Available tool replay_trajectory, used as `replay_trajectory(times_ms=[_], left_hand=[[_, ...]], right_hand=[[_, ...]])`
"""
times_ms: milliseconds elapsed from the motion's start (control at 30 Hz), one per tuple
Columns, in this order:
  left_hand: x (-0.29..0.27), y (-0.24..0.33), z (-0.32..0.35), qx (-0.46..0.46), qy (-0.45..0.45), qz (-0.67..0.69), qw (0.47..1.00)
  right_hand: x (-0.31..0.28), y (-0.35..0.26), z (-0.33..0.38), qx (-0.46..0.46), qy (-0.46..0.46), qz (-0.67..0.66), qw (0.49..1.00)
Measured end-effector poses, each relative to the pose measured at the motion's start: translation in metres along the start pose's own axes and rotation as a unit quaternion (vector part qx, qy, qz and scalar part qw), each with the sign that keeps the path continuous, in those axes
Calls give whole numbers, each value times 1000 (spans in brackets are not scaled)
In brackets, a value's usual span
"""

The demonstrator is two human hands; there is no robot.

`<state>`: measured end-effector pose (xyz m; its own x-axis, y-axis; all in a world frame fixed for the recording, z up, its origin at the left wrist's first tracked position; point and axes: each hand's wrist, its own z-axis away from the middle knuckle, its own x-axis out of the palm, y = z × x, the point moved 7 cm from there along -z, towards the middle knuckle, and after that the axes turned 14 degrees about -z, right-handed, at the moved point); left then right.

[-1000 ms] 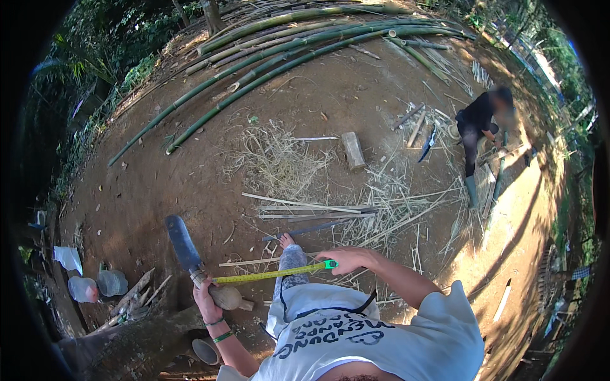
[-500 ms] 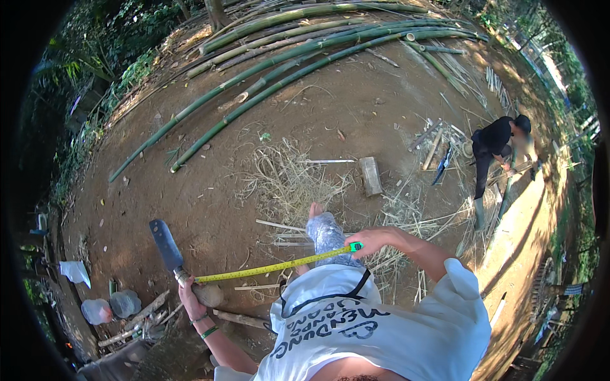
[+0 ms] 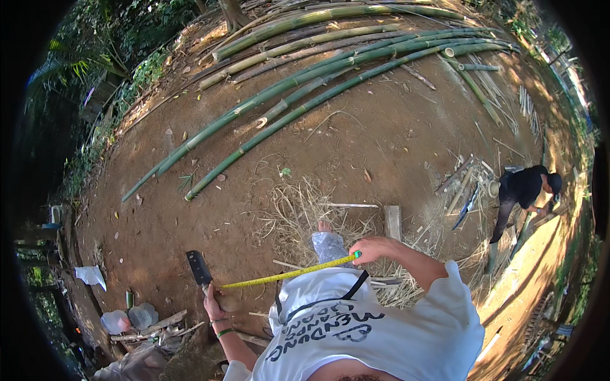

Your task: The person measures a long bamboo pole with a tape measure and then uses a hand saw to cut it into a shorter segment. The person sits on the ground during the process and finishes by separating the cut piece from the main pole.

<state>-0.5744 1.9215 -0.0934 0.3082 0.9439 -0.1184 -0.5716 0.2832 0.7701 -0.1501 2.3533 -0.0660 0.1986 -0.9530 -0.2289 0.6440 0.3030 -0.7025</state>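
A yellow measuring tape is stretched taut between my two hands, in front of my white shirt. My right hand grips its green end on the right. My left hand holds the other end low on the left, together with the handle of a cleaver whose dark flat blade points up. My foot shows past the tape, resting on dry bamboo shavings.
Several long green bamboo poles lie across the bare dirt at the back. A small wooden block sits by the shavings. Another person in black bends over split bamboo at the right. Plastic bottles and scrap wood lie at lower left.
My head has tilted, so the ground and the other person slid across the view. The tape stays stretched between my hands; my right hand rose slightly.
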Motion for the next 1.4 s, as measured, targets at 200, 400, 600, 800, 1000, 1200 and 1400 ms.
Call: replay_trajectory(times_ms=[200, 400, 600, 800, 1000, 1200, 1400], left_hand=[[59, 36, -24, -62, 71, -18, 995], [80, -4, -107, -90, 120, -2, 989], [111, -41, -205, -151, 195, 21, 969], [132, -86, -322, -263, 216, -7, 940], [129, -140, -423, -305, 292, -168, 891], [118, -220, -526, -278, 402, -230, 842], [131, -285, -604, -281, 416, -280, 818]], right_hand=[[-112, -4, -9, 75, -49, -21, 996], [-170, 33, -89, 58, -3, -22, 998], [-240, 0, -184, 124, -8, -1, 992], [-326, -59, -304, 187, 21, 60, 980], [-375, -111, -529, 158, 17, 140, 977], [-373, -123, -798, 88, -7, 181, 980], [-350, -90, -997, 0, -50, 237, 970]])
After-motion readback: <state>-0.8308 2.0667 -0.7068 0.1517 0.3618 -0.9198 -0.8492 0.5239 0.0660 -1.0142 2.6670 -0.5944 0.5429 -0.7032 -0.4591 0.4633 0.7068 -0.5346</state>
